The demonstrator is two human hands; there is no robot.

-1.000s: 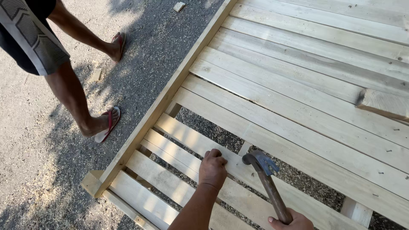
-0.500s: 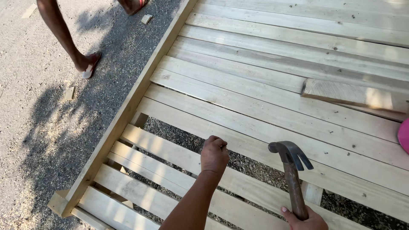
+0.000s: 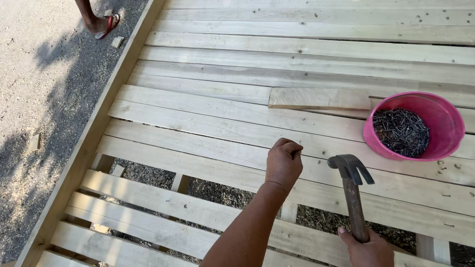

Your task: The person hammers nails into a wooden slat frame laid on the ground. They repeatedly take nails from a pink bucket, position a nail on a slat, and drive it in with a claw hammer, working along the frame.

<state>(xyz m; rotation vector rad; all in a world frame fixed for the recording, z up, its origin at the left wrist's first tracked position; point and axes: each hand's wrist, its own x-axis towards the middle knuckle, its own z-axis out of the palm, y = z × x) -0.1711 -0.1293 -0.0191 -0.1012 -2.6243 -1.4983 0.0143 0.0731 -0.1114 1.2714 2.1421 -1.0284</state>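
My left hand point(image 3: 283, 163) is curled into a fist over a pale wooden plank point(image 3: 208, 158) of a slatted platform; whether it pinches a nail I cannot tell. My right hand point(image 3: 366, 249) grips the wooden handle of a claw hammer point(image 3: 352, 190), whose dark metal head hovers just right of the left hand, above the same plank. A pink bucket point(image 3: 448, 116) with several dark nails point(image 3: 401, 132) inside stands on the planks to the right, a little beyond the hammer head.
A short loose board point(image 3: 319, 99) lies across the planks left of the bucket. Gaps between the near slats show gravel and sawdust below. Another person's sandalled foot point(image 3: 101, 24) stands on the gravel ground point(image 3: 44, 99) at the top left, beside the platform's edge beam point(image 3: 94, 143).
The view has shifted right, bringing the pink bucket and loose board into sight. Both hands and the hammer have moved further onto the boards. The other person has stepped away to the top left.
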